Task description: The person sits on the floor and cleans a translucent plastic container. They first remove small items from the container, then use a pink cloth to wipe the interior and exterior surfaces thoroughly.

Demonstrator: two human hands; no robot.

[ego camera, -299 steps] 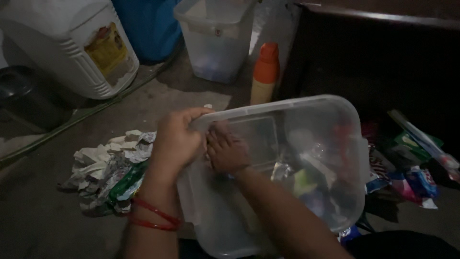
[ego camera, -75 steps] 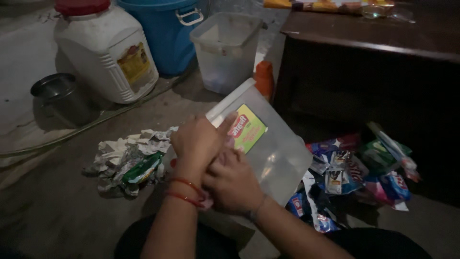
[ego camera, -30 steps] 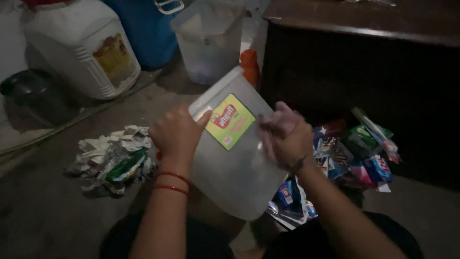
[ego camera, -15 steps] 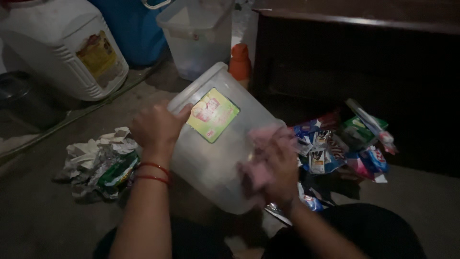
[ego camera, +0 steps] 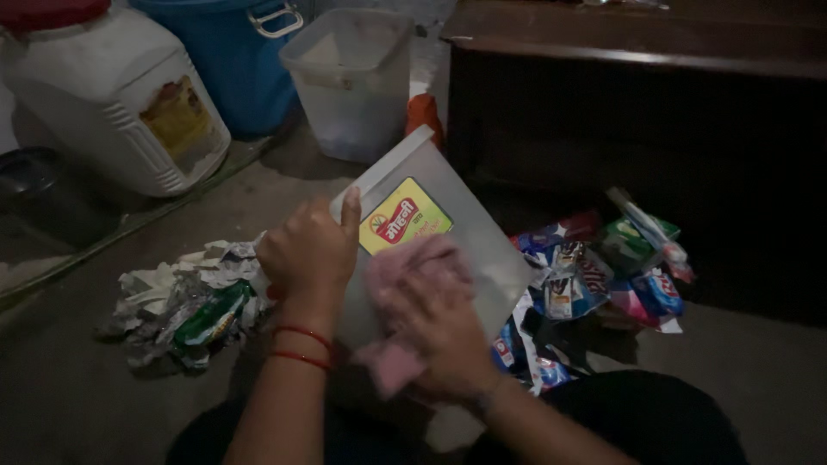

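translucent plastic container [ego camera: 482, 250] tilted on our lap, left hand [ego camera: 310, 254] gripping its edge. right hand [ego camera: 435, 323] presses a pink cloth [ego camera: 405, 275] against its side. snack wrappers [ego camera: 603, 267] just beside.

Dim and grainy throughout, faint light from upper left. Deep shadow under the dark cabinet [ego camera: 637, 129]. Slight motion blur on the right hand [ego camera: 435, 323].

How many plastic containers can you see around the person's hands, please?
4: the clear box gripped by the left hand and wiped with a pink cloth by the right hand; a clear tub, a blue bin and a white jug behind. More may be hidden.
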